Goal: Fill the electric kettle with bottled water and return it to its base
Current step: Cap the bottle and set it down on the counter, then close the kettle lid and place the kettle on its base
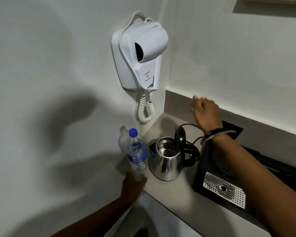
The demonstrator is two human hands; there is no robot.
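Note:
A steel electric kettle point(166, 161) stands on the grey counter point(174, 197) with its black lid flipped up and water visible inside. Its black handle faces right. A clear water bottle point(137, 153) with a blue cap and blue label stands upright just left of the kettle, and my left hand point(132, 185) grips its lower part. A second, blurred clear bottle point(122, 139) sits behind it. My right hand point(203, 112) hovers above and behind the kettle near the wall ledge, fingers loosely curled, holding nothing. A black cord runs behind the kettle.
A white wall-mounted hair dryer point(140, 57) with a coiled cord hangs above the counter's left corner. A black tray point(225, 185) with a perforated metal drip grate lies right of the kettle, under my right forearm. The counter's front edge runs diagonally.

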